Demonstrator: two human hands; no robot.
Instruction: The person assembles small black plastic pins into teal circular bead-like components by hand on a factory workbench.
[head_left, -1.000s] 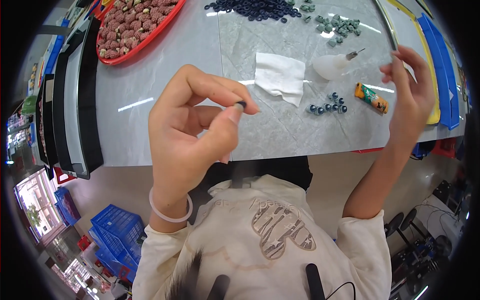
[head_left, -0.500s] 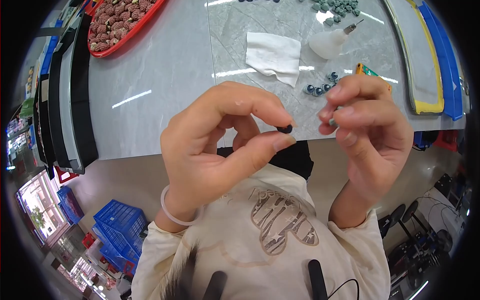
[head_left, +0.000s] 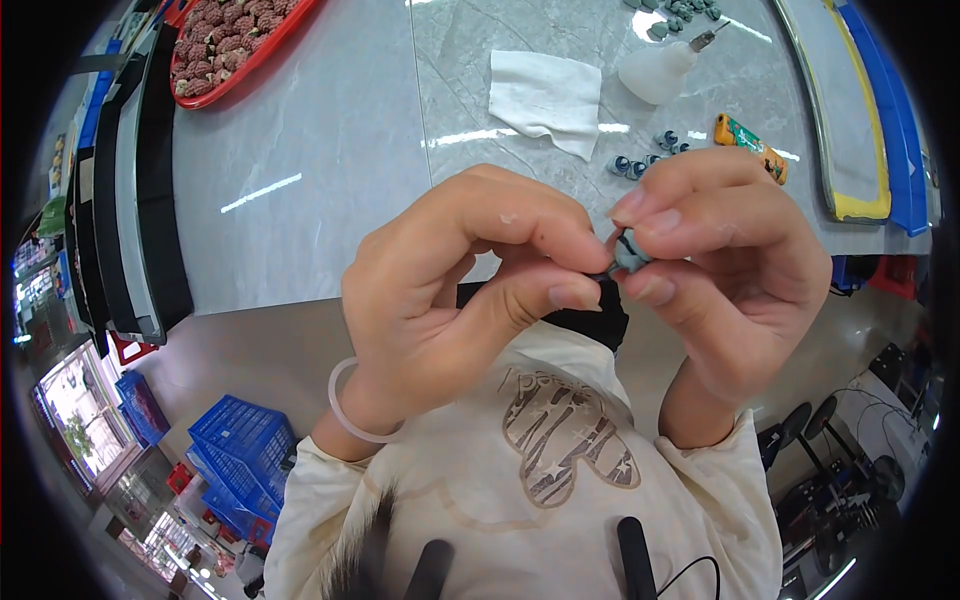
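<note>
Over the near edge of the table, both hands meet at their fingertips. My left hand (head_left: 440, 285) is closed in a pinch of thumb and forefinger on a small black piece (head_left: 603, 275), mostly covered by the fingertips. Between the thumb and fingers of my right hand (head_left: 745, 255) is a small grey-green piece (head_left: 632, 256) with a dark line across it. The two pieces appear to touch, though the fingers hide the exact contact. Just beyond the right hand lie several small grey pieces with shiny dark tops (head_left: 622, 166).
A white cloth (head_left: 545, 100) lies beside a white squeeze bottle (head_left: 655, 75) with a needle tip. An orange-and-green container (head_left: 750, 148) rests farther right. Loose grey-green pieces (head_left: 690, 12) are at the back; a red tray (head_left: 235, 85) of bumpy reddish pieces stands far left.
My hands have come together: the left moved slightly right with the black piece, and the right brought the grey-green piece against it. The view has shifted a little.
</note>
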